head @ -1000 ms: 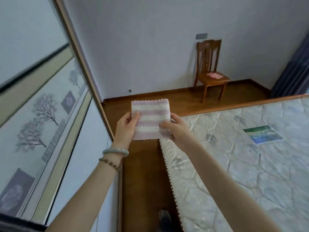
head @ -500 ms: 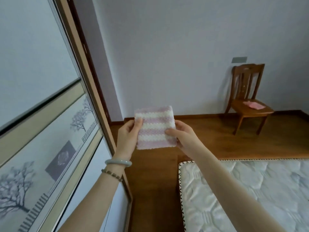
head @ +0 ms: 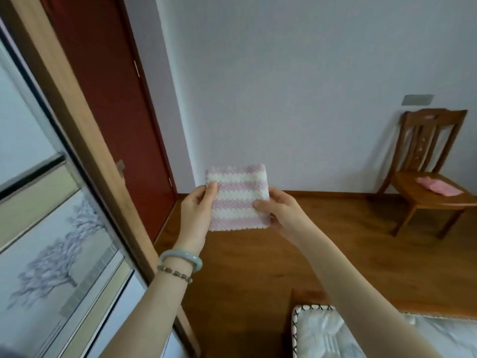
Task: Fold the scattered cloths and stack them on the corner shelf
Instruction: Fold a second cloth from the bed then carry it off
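Cloth (head: 238, 197): pink and white stripes, folded to a small square, held upright in mid-air above the floor (head: 258, 267).
Left hand (head: 197, 210): pinching the cloth's left edge, thumb on the front.
Right hand (head: 280, 211): gripping the right edge, thumb across the front.
Change: same two-handed hold as a second ago. View swung off the mattress (head: 330, 334), now just a corner at lower right. Red door (head: 103, 99) and bare wall ahead.
Meaning: folding likely finished, cloth probably being carried away to the shelf. Shelf not in view.
Left to do: another pink cloth (head: 438, 188) lying on the chair (head: 428, 161) at far right, well apart from the hands.
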Motion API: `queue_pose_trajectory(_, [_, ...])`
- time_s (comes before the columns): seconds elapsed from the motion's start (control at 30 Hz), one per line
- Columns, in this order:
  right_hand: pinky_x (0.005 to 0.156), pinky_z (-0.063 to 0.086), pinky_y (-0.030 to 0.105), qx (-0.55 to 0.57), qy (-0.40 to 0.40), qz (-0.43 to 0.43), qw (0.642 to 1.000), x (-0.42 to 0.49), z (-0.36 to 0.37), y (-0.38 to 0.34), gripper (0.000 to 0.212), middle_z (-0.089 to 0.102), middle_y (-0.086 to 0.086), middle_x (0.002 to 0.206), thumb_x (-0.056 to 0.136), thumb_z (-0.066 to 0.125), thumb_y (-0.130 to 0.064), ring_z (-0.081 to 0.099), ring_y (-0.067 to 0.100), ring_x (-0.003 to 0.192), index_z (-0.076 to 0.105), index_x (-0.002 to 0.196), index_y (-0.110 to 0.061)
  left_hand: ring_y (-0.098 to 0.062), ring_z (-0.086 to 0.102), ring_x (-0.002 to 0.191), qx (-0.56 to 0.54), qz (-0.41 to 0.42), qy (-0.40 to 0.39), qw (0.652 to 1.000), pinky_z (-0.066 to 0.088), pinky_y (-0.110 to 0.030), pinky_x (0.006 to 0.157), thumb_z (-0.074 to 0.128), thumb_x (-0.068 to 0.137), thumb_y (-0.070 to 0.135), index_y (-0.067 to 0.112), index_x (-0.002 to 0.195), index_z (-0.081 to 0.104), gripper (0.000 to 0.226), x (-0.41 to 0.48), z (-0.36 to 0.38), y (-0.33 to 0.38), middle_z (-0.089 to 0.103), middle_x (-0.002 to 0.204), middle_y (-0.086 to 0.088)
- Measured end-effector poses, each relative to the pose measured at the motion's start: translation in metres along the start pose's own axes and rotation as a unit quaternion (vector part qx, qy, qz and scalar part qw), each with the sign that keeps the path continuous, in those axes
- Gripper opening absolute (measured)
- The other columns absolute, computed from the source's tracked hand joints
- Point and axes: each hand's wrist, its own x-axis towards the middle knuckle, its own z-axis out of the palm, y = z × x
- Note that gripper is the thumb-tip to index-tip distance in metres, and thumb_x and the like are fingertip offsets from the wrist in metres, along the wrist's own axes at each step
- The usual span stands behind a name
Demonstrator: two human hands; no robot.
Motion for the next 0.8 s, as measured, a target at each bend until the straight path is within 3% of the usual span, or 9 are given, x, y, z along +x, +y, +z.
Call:
queue_pose_trajectory(0.13, [0.081, 0.057, 0.035, -0.022, 0.006, 0.003, 1.0, 0.09, -0.015, -0.015, 0.031, 0.07, 0.009, 0.106, 0.087, 0.064, -0.007, 0.07, 0.024, 0.094, 0.059, 0.117, -0.01, -0.03, 0.056, 0.079, -0.032, -0.003, 0.011, 0.999, 0.05, -0.048, 0.081, 0.063, 0.081, 0.059, 0.002, 0.088, 0.064, 0.057, 0.088, 0.017, -0.013, 0.058, 0.082, -0.016])
queue_pose_trajectory(0.2, [0.081, 0.056, 0.034, -0.026, 0.006, 0.0, 1.0, 0.132, -0.019, -0.025, 0.032, 0.07, 0.008, 0.107, 0.086, 0.064, -0.008, 0.069, 0.024, 0.094, 0.059, 0.118, -0.01, -0.027, 0.055, 0.079, -0.044, -0.004, 0.017, 0.999, 0.049, -0.048, 0.079, 0.064, 0.081, 0.057, -0.002, 0.089, 0.061, 0.059, 0.128, 0.022, -0.016, 0.057, 0.083, -0.011])
queue_pose_trajectory(0.3, [0.076, 0.057, 0.033, -0.039, -0.012, -0.001, 0.999, 0.189, -0.022, -0.034, 0.029, 0.071, 0.007, 0.103, 0.086, 0.065, -0.01, 0.07, 0.022, 0.09, 0.061, 0.114, -0.012, -0.041, 0.058, 0.082, -0.053, 0.0, 0.039, 0.998, 0.049, -0.054, 0.085, 0.066, 0.076, 0.062, 0.0, 0.088, 0.061, 0.064, 0.181, 0.024, -0.026, 0.057, 0.085, -0.008])
queue_pose_trajectory(0.37, [0.087, 0.055, 0.044, -0.033, -0.023, 0.007, 0.999, 0.226, -0.02, -0.034, 0.034, 0.071, 0.011, 0.105, 0.08, 0.07, -0.013, 0.069, 0.028, 0.095, 0.062, 0.112, -0.012, -0.034, 0.05, 0.071, -0.053, 0.0, 0.061, 0.997, 0.049, -0.048, 0.074, 0.065, 0.08, 0.057, -0.004, 0.082, 0.056, 0.062, 0.206, 0.022, -0.026, 0.049, 0.077, -0.007])
queue_pose_trajectory(0.43, [0.096, 0.049, 0.053, -0.021, -0.042, 0.022, 0.999, 0.265, -0.014, -0.033, 0.042, 0.07, 0.013, 0.11, 0.073, 0.072, -0.016, 0.067, 0.033, 0.101, 0.062, 0.114, -0.012, -0.021, 0.034, 0.066, -0.039, 0.013, 0.088, 0.995, 0.033, -0.036, 0.063, 0.062, 0.087, 0.047, -0.004, 0.071, 0.046, 0.056, 0.231, 0.015, -0.03, 0.036, 0.07, -0.005])
queue_pose_trajectory(0.5, [0.096, 0.049, 0.054, -0.017, -0.069, 0.034, 0.997, 0.3, -0.004, -0.032, 0.044, 0.068, 0.015, 0.113, 0.073, 0.072, -0.014, 0.066, 0.034, 0.102, 0.061, 0.115, -0.011, -0.02, 0.029, 0.065, -0.023, 0.01, 0.109, 0.994, 0.026, -0.034, 0.064, 0.06, 0.089, 0.043, 0.009, 0.061, 0.045, 0.047, 0.254, 0.005, -0.038, 0.031, 0.068, -0.005])
queue_pose_trajectory(0.57, [0.094, 0.051, 0.051, -0.019, -0.092, 0.047, 0.994, 0.336, 0.007, -0.03, 0.042, 0.067, 0.017, 0.115, 0.076, 0.072, -0.011, 0.066, 0.034, 0.101, 0.06, 0.117, -0.009, -0.022, 0.037, 0.066, -0.019, -0.002, 0.132, 0.991, 0.032, -0.035, 0.064, 0.061, 0.086, 0.048, 0.02, 0.059, 0.051, 0.041, 0.279, -0.009, -0.047, 0.038, 0.069, -0.006])
queue_pose_trajectory(0.73, [0.082, 0.057, 0.041, -0.029, -0.192, 0.064, 0.979, 0.448, 0.036, -0.027, 0.047, 0.067, 0.018, 0.115, 0.074, 0.072, -0.009, 0.068, 0.031, 0.098, 0.058, 0.118, -0.006, -0.024, 0.048, 0.074, -0.02, 0.016, 0.22, 0.975, 0.038, -0.04, 0.065, 0.064, 0.08, 0.056, -0.008, 0.082, 0.053, 0.065, 0.354, -0.042, -0.076, 0.052, 0.079, -0.009])
queue_pose_trajectory(0.8, [0.074, 0.058, 0.035, -0.025, -0.228, 0.078, 0.97, 0.488, 0.047, -0.027, 0.04, 0.068, 0.016, 0.113, 0.081, 0.067, -0.004, 0.069, 0.029, 0.096, 0.057, 0.119, -0.006, -0.022, 0.046, 0.07, -0.006, 0.008, 0.247, 0.969, 0.037, -0.037, 0.065, 0.062, 0.084, 0.053, -0.008, 0.082, 0.054, 0.061, 0.381, -0.051, -0.082, 0.051, 0.074, -0.008])
